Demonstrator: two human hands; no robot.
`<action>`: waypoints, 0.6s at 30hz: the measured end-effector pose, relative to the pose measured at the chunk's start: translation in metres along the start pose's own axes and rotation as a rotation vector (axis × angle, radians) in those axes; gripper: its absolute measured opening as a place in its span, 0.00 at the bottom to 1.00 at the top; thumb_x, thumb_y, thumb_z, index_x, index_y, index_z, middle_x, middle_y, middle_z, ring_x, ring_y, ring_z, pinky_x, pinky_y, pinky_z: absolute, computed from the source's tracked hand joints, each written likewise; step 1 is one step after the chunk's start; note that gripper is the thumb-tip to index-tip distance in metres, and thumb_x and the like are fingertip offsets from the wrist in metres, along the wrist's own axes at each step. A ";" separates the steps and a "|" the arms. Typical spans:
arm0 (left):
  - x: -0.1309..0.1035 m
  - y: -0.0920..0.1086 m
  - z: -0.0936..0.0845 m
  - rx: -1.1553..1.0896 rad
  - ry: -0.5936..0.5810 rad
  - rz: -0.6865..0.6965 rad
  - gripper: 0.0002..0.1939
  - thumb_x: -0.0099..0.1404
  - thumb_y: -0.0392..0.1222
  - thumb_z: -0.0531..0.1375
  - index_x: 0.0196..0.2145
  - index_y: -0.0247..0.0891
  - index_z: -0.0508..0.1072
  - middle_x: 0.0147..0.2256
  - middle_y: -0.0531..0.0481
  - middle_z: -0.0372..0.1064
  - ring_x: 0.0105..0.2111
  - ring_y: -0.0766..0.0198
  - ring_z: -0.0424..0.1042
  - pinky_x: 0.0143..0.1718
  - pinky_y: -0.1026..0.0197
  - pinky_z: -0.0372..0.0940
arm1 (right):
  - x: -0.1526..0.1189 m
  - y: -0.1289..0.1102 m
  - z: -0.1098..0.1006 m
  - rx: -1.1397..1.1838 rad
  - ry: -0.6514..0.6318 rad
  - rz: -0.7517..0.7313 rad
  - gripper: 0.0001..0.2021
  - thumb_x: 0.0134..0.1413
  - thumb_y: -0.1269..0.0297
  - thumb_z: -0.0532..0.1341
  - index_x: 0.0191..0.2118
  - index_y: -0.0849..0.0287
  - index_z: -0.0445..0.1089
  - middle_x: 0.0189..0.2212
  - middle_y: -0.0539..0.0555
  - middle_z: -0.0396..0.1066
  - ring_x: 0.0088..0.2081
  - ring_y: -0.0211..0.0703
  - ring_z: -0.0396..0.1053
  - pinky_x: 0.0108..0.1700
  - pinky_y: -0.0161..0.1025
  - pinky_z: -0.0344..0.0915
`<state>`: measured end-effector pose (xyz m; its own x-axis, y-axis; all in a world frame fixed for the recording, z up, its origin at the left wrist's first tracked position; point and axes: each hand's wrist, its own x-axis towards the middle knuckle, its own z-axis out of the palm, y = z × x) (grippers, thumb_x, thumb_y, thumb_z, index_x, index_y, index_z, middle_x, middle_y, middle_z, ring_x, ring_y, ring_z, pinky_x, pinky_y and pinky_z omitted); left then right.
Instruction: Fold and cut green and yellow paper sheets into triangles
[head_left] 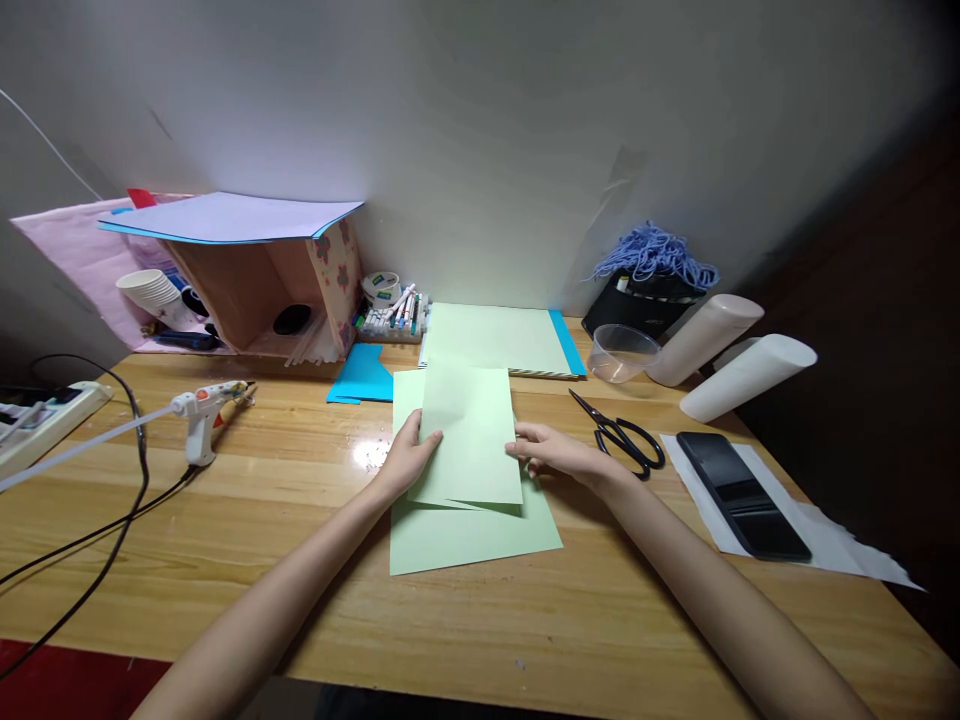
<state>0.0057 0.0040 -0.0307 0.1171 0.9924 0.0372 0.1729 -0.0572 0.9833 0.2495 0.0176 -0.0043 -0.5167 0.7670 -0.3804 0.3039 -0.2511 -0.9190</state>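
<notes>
Between my hands is a piece of light green paper (472,430), apparently doubled, its lower edges slightly apart. My left hand (409,450) grips its left edge, thumb on top. At the right edge, my right hand (551,449) pinches the paper with thumb and fingers, some fingertips hidden beneath. Under it a larger light green sheet (465,545) lies flat on the wooden table. Just right of my right hand are black-handled scissors (619,437), their blades pointing to the back left.
At the left stand a white glue gun (202,415) with a black cord, a power strip (52,425) and a pink box (330,270). Blue paper pieces (361,375) and a paper stack (495,335) lie behind. A clear cup (622,352), white rolls (750,375) and a phone (742,495) are right.
</notes>
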 end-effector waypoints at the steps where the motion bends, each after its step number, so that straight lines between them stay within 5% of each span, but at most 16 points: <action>1: 0.000 0.000 0.000 -0.010 0.000 0.010 0.18 0.59 0.43 0.56 0.47 0.37 0.63 0.49 0.45 0.64 0.50 0.56 0.62 0.50 0.56 0.57 | 0.002 0.002 -0.001 0.015 0.029 0.015 0.12 0.48 0.56 0.61 0.32 0.60 0.64 0.27 0.51 0.62 0.28 0.35 0.63 0.27 0.32 0.63; 7: -0.002 0.008 0.000 -0.082 -0.037 0.100 0.18 0.61 0.43 0.54 0.49 0.38 0.61 0.51 0.45 0.62 0.50 0.57 0.62 0.50 0.58 0.58 | 0.007 0.004 -0.004 0.078 0.352 -0.001 0.18 0.46 0.57 0.63 0.43 0.58 0.62 0.45 0.58 0.64 0.35 0.39 0.67 0.30 0.33 0.65; 13: -0.001 0.013 -0.002 -0.103 -0.093 0.128 0.18 0.63 0.45 0.52 0.50 0.38 0.61 0.50 0.44 0.63 0.50 0.57 0.62 0.49 0.57 0.59 | 0.006 0.002 -0.007 0.029 0.183 -0.123 0.14 0.45 0.55 0.62 0.34 0.61 0.68 0.25 0.50 0.68 0.22 0.33 0.63 0.23 0.30 0.58; 15: 0.002 0.009 -0.007 0.013 -0.040 0.137 0.15 0.64 0.44 0.50 0.48 0.39 0.63 0.49 0.45 0.63 0.49 0.57 0.63 0.50 0.55 0.58 | 0.008 0.005 -0.017 0.069 0.292 -0.155 0.14 0.43 0.57 0.63 0.33 0.61 0.69 0.23 0.49 0.68 0.21 0.33 0.63 0.23 0.31 0.59; 18: 0.009 -0.003 -0.019 0.337 0.223 0.143 0.13 0.62 0.39 0.51 0.45 0.39 0.65 0.47 0.44 0.61 0.51 0.56 0.59 0.53 0.51 0.53 | 0.011 0.012 -0.042 0.236 0.558 -0.218 0.13 0.41 0.60 0.64 0.33 0.60 0.68 0.23 0.48 0.70 0.24 0.36 0.67 0.27 0.32 0.64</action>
<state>-0.0121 0.0153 -0.0295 -0.0446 0.9690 0.2431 0.4842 -0.1919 0.8537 0.2809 0.0479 -0.0156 -0.0331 0.9910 -0.1296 0.0215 -0.1289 -0.9914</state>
